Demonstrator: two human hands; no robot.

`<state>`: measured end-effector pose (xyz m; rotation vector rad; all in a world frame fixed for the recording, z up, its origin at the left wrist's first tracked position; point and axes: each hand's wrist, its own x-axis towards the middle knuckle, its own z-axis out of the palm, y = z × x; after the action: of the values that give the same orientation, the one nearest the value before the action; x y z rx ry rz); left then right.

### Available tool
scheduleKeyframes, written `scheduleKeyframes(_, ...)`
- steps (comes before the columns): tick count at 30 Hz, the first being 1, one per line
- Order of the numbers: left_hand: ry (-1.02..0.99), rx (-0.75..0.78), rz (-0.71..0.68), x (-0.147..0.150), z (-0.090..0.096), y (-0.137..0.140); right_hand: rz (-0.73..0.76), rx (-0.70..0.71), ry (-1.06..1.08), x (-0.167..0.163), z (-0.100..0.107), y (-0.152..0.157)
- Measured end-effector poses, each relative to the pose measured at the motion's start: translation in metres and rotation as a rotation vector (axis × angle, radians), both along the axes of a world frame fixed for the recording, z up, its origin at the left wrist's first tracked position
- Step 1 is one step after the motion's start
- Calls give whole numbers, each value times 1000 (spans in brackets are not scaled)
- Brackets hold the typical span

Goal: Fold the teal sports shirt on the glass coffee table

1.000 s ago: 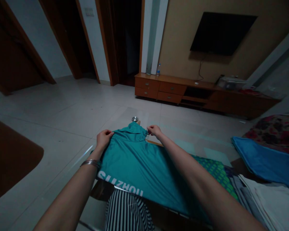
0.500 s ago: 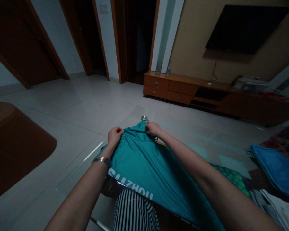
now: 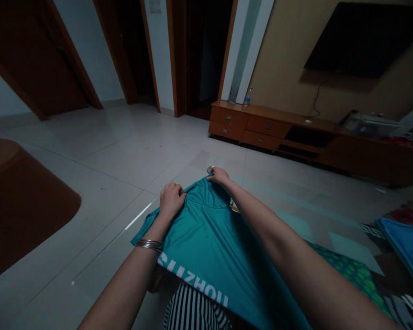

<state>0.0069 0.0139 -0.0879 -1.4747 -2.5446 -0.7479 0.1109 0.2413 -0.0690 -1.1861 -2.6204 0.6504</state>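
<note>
A teal shirt (image 3: 206,238) with white letters along its near hem lies spread over a glass table (image 3: 316,224) in front of me. My left hand (image 3: 171,199) grips the shirt's far left edge, a silver bangle on its wrist. My right hand (image 3: 219,175) pinches the shirt's far tip, beside a small round metal fitting that it partly hides. Below the hem shows black-and-white striped fabric (image 3: 192,311).
A blue cloth (image 3: 406,243) and green patterned cloth (image 3: 358,275) lie at the right. A brown rug (image 3: 24,206) covers the floor at left. A low wooden cabinet (image 3: 261,130) with a bottle and a wall television (image 3: 365,39) stand beyond open tiled floor.
Both hands stay closed on the shirt's far edge; the right hand has slid up to the tip. The view has shifted, so the room and table sit further right.
</note>
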Motion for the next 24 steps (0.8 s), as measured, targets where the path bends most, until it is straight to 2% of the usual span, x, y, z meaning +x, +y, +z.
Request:
scheduleKeyframes(4,-23,-46,22,1,0,1,-15,-64,25,-3,-3,1)
scheduleKeyframes(9,-99,-54,2,-2,0,-1,52,-148,198,18,12,4)
scheduleKeyframes(12,-134,-32,-63,-3,1,-4,152,-347,460,40,23,5)
scheduleKeyframes(15,-294,18,-119,-2,3,-7,262,-529,662,60,37,3)
scheduleKeyframes(19,-521,226,-124,-1,7,-12,252,-515,705,68,52,-5)
scheduleKeyframes(21,-576,337,-140,-1,10,-15,233,-490,711,64,57,-9)
scheduleKeyframes(24,-613,413,-153,-1,14,-20,206,-473,725,56,58,-11)
